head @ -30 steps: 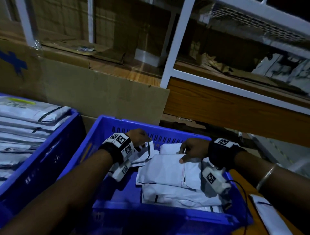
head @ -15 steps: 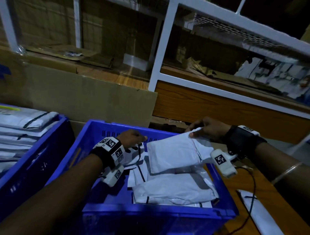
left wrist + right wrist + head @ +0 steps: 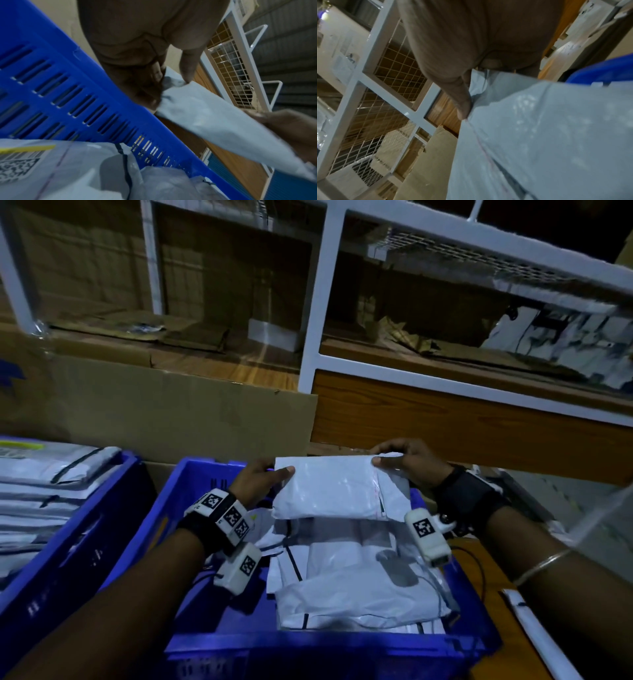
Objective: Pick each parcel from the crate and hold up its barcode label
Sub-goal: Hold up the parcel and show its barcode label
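Note:
A white plastic parcel (image 3: 329,487) is held above the blue crate (image 3: 308,648), its plain side toward me. My left hand (image 3: 263,477) pinches its upper left corner, thumb on the near face. My right hand (image 3: 404,460) pinches the upper right corner. The left wrist view shows the left hand (image 3: 169,81) gripping the parcel (image 3: 223,129) over the crate wall (image 3: 68,86). In the right wrist view the right hand (image 3: 465,102) pinches the parcel (image 3: 547,135). No barcode label shows on the held parcel. Several more parcels (image 3: 352,583) lie in the crate; one (image 3: 24,162) carries a printed code label.
A second blue crate (image 3: 78,529) stacked with parcels stands at the left. Brown cardboard (image 3: 164,412) leans behind both crates. A white metal rack (image 3: 315,302) with mesh shelves and a wooden panel rises behind. Another parcel (image 3: 534,631) lies on the wooden table at the right.
The right hand lifted the parcel out of the crate and up. The left hand left the parcels in the crate and took the lifted parcel's left corner.

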### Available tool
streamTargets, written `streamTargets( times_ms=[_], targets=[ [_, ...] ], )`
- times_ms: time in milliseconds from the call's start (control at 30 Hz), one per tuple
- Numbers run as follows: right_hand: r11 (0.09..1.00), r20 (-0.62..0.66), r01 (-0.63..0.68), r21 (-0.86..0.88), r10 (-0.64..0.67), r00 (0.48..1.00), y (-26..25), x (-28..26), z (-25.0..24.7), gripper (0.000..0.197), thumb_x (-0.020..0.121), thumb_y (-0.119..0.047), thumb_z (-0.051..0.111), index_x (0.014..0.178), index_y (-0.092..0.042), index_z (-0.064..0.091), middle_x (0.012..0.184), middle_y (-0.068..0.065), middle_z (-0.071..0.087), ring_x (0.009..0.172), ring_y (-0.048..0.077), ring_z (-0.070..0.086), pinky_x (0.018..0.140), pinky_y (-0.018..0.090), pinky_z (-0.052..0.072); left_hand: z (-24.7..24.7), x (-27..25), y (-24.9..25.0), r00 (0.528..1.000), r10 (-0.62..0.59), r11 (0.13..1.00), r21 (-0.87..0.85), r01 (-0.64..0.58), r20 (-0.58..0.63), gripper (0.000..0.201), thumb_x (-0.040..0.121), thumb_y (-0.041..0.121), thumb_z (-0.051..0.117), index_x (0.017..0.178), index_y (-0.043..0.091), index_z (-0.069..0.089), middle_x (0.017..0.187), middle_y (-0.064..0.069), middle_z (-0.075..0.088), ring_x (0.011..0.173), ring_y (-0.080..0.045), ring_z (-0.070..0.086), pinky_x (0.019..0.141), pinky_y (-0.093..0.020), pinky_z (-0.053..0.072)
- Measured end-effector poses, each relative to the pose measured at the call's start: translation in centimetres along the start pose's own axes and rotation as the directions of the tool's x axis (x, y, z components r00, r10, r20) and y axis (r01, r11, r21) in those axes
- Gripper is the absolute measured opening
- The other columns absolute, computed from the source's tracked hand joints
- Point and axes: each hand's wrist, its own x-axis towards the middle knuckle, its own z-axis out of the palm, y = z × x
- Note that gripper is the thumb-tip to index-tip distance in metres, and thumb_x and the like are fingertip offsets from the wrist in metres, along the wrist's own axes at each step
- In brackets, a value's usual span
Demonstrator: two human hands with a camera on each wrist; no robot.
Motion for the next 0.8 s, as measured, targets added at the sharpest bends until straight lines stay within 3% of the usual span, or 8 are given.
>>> streamTargets(
  times_ms=[100,200,300,433,500,600,700,800],
  targets=[
    [0.998,-0.017,0.011,0.068,-0.01,1.0,1.1,0.8,1.3,0.009,0.085,-0.007,0.072,0.093,-0.005,0.068,0.111,0.013,0.068,0.092,0.02,0.064,0.07,0.026,0.054,-0.6,0.5,-0.5,0.997,-0.009,1.0,-0.021,0.007,-0.071,0.024,0.094,0.016,0.061,0.103,-0.006,0.065,0.098,-0.033,0.067,0.08,-0.035,0.064,0.075,-0.051,0.053],
    [0.992,-0.008,0.004,0.125,-0.003,1.0,2.5,1.7,2.3,0.01,0.086,-0.01,0.073,0.094,-0.009,0.068,0.12,0.004,0.064,0.106,0.018,0.06,0.086,0.038,0.05,-1.2,0.8,-0.7,0.991,-0.047,0.998,-0.046,0.041,-0.127,0.023,0.085,0.024,0.072,0.096,0.004,0.068,0.083,-0.017,0.073,0.075,-0.032,0.067,0.067,-0.041,0.056],
    [0.98,-0.032,0.001,0.198,0.005,0.999,3.4,2.3,3.2,0.014,0.086,-0.009,0.071,0.099,-0.008,0.065,0.11,0.0,0.066,0.092,0.012,0.065,0.077,0.032,0.056,-1.3,0.5,-0.2,0.983,-0.086,0.993,-0.09,0.072,-0.162,0.032,0.074,0.027,0.083,0.097,0.011,0.068,0.089,-0.014,0.074,0.085,-0.033,0.071,0.075,-0.048,0.057],
    [0.954,-0.036,0.048,0.297,-0.039,0.999,4.2,3.1,4.5,0.014,0.085,-0.006,0.071,0.097,-0.011,0.065,0.109,0.003,0.067,0.095,0.016,0.066,0.071,0.022,0.055,-1.2,0.3,-0.1,0.976,-0.083,0.989,-0.133,0.057,-0.2,0.024,0.077,0.007,0.079,0.084,0.018,0.059,0.064,0.01,0.071,0.056,-0.003,0.067,0.049,-0.02,0.053],
    [0.931,-0.06,0.064,0.359,-0.045,0.997,4.7,3.6,5.0,0.016,0.084,-0.006,0.073,0.098,-0.01,0.066,0.113,0.008,0.067,0.099,0.02,0.066,0.074,0.024,0.053,-1.3,0.3,0.0,0.977,-0.078,0.99,-0.127,0.053,-0.197,0.023,0.073,0.007,0.081,0.088,0.015,0.065,0.073,0.005,0.073,0.064,-0.008,0.07,0.054,-0.022,0.054],
    [0.897,-0.077,0.074,0.435,-0.045,0.996,5.0,4.2,5.7,0.016,0.082,-0.004,0.074,0.095,-0.011,0.066,0.105,0.01,0.069,0.093,0.022,0.067,0.074,0.029,0.054,-1.7,0.1,0.0,0.982,-0.068,0.99,-0.137,0.044,-0.174,0.03,0.073,0.005,0.08,0.099,-0.003,0.068,0.091,-0.013,0.074,0.082,-0.026,0.071,0.069,-0.033,0.056],
    [0.877,-0.077,0.064,0.477,-0.031,0.997,5.4,4.4,6.2,0.014,0.084,-0.005,0.072,0.095,-0.01,0.066,0.093,0.01,0.071,0.08,0.021,0.068,0.071,0.032,0.055,-1.8,-0.3,0.4,0.982,-0.044,0.984,-0.179,0.011,-0.184,0.02,0.081,-0.003,0.071,0.098,-0.012,0.065,0.082,-0.014,0.074,0.073,-0.023,0.072,0.061,-0.028,0.054],
    [0.861,-0.066,0.046,0.506,-0.015,0.998,5.8,4.4,6.5,0.014,0.086,-0.008,0.071,0.099,-0.006,0.069,0.099,0.014,0.073,0.087,0.027,0.069,0.081,0.039,0.055,-2.0,-0.1,0.4,0.973,-0.033,0.976,-0.216,-0.017,-0.228,0.024,0.081,-0.007,0.068,0.103,-0.017,0.062,0.087,-0.018,0.073,0.074,-0.025,0.072,0.058,-0.028,0.055]
  ],
)
